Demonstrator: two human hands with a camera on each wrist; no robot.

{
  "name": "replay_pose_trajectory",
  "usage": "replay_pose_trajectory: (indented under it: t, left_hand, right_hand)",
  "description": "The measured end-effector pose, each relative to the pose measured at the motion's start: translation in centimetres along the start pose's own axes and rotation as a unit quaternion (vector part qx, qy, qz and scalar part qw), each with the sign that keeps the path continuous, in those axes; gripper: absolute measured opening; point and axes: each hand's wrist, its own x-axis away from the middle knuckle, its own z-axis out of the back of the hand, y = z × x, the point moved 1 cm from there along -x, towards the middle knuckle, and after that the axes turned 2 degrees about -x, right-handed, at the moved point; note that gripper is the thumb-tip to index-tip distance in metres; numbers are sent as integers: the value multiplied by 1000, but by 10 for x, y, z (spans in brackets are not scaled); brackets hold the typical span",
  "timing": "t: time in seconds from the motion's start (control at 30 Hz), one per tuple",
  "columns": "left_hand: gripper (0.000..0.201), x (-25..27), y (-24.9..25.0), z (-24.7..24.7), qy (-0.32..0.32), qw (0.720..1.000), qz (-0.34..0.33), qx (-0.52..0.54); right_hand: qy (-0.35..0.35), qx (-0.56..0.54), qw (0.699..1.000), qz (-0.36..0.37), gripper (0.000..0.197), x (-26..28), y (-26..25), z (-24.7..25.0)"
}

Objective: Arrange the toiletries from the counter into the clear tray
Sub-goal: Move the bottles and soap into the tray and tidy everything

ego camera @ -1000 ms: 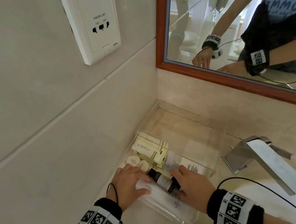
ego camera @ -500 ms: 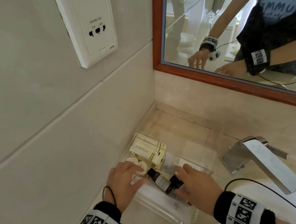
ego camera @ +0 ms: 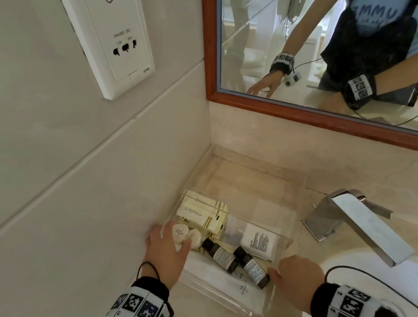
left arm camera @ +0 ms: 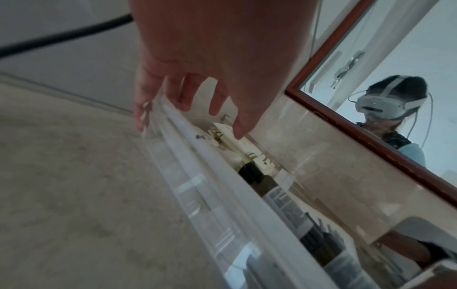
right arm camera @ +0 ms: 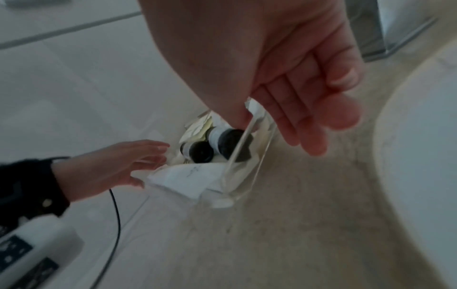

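The clear tray [ego camera: 288, 244] on the tabletop [ego camera: 410, 188] holds two dark bottles [ego camera: 251, 267], cream boxes [ego camera: 202, 211] and a white tube [ego camera: 258, 242]. The left hand [ego camera: 166, 251], fingers spread, touches its left rim. The right hand [ego camera: 299, 271], fingers loose, is at its near corner.

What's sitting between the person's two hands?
Two small dark brown bottles lie side by side in the clear plastic tray between left hand and right hand; head view shows it.
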Motion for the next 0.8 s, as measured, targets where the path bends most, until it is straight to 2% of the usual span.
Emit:
replay_pose_trajectory:
  t: [0.1,0.27,0.33,0.4,0.43,0.5,0.57,0.63,0.7,0.8]
  left_hand:
    - [55,-4,1,0,12,1000,8,20]
    - [55,-7,4,1,8,1000,-16,24]
    - [58,-7,6,3,-9,999,-37,-1]
    - [62,-4,15,12,-9,993,-81,-85]
    - [66,-2,21,18,0,985,-119,-126]
    - [85,0,34,25,-17,964,-211,-162]
    - [108,0,42,23,-88,933,-291,-195]
    - [129,-2,43,12,-137,889,-344,-269]
    - [144,-6,43,2,-161,854,-362,-338]
    - [153,-13,50,-4,-172,839,-348,-381]
  right_hand:
    - [-32,-51,998,-33,44,-6,2,0]
    - [2,-40,998,-39,39,-6,4,9]
    - [47,-4,999,-23,30,-3,0,14]
    - [164,18,985,44,20,4,-8,23]
    - [209,13,976,65,28,6,-11,23]
    - [231,-5,966,119,60,6,-20,14]
    - [167,41,976,136,107,-3,-25,2]
    - [132,53,982,121,135,-13,-26,-9]
    - [102,36,990,94,151,-21,-25,-16]
    - [98,14,992,81,162,-29,-28,-20]
